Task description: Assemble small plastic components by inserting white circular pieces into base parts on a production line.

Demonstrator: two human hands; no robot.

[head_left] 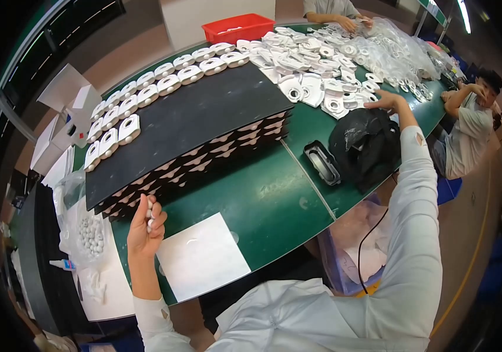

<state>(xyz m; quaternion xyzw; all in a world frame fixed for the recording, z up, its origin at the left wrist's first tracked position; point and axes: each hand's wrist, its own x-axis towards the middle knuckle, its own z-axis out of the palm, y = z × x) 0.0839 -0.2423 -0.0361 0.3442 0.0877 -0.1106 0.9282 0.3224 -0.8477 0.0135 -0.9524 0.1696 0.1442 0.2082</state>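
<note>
Close to the person, a flat white sheet of paper [201, 255] lies on the green table top [268, 199]. Just left of it, the left hand [145, 226] is curled shut around some small white round parts [151, 220]; it is held up just in front of the stack. Further left, a clear plastic bag of little white balls [91, 234] sits on a white side shelf [107, 287].

Behind the left hand is a stack of black flat trays [204, 123] with white pieces showing between the layers. Two rows of white plastic pieces with round holes [145, 94] run along the far edge of the top tray.

To the right, a small black oval tray [321, 162] lies on the table, next to a black crumpled plastic bag [365, 144]. Past the bag, the right hand [386, 101] is stretched out with fingers spread flat, touching a big pile of loose white plastic pieces [315, 64].

Far back stands a red plastic bin [238, 27]. Another person [465, 126] sits at the right end of the table.
</note>
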